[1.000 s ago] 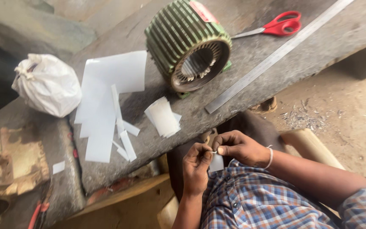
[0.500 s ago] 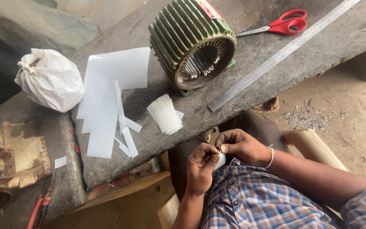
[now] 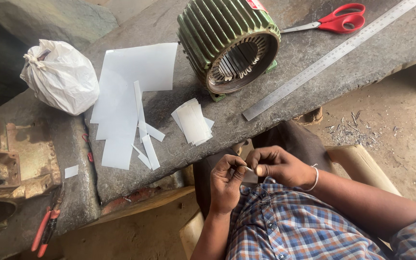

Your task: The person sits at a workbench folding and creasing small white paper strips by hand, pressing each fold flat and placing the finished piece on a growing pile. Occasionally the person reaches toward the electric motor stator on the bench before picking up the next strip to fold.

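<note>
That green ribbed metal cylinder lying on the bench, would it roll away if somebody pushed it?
Probably not far. The green ribbed housing lies on its side on the stone bench, yet a flat foot shows beneath its open end, which likely checks rolling. Its thick finned metal wall suggests it is heavy for its size and stiff. The fins should give bare hands a fair grip.

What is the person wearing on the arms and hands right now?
Both hands are bare, no gloves. The right hand has a thin pale bangle at the wrist. The left hand wears nothing visible. Both forearms are uncovered; a blue, red and white checked shirt covers the torso.
</note>
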`<state>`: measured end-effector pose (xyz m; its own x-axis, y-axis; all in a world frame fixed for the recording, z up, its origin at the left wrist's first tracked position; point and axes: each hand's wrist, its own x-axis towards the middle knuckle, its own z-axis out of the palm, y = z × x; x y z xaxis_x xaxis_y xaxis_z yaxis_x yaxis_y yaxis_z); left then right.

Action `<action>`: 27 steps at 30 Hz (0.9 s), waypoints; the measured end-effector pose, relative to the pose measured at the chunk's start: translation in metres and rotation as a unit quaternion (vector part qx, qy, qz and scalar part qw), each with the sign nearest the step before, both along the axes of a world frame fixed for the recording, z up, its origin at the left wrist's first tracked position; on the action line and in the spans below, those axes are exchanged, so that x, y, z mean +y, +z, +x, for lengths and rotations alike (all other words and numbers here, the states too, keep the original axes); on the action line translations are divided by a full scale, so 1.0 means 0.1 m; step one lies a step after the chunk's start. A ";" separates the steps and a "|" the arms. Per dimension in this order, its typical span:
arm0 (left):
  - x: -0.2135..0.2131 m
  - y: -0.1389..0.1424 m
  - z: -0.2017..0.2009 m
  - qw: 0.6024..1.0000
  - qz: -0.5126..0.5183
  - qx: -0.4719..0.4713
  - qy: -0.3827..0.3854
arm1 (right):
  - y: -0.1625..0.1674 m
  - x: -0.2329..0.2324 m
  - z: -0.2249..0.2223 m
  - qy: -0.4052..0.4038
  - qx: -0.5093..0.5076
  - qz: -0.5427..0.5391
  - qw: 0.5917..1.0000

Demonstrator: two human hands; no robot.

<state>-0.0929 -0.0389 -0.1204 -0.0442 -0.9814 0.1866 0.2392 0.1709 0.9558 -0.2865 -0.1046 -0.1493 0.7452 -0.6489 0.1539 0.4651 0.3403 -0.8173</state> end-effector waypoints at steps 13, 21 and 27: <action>0.05 0.08 -0.04 1.000 -0.016 -0.005 -0.022 | 0.04 -0.05 -0.04 0.004 -0.013 0.001 1.000; 0.00 -0.09 -0.02 0.992 -0.086 0.020 0.092 | 0.18 0.07 0.00 -0.032 0.163 -0.077 0.983; -0.08 -0.16 0.09 0.990 -0.019 -0.123 0.068 | 0.34 -0.17 -0.23 -0.263 0.139 0.002 0.955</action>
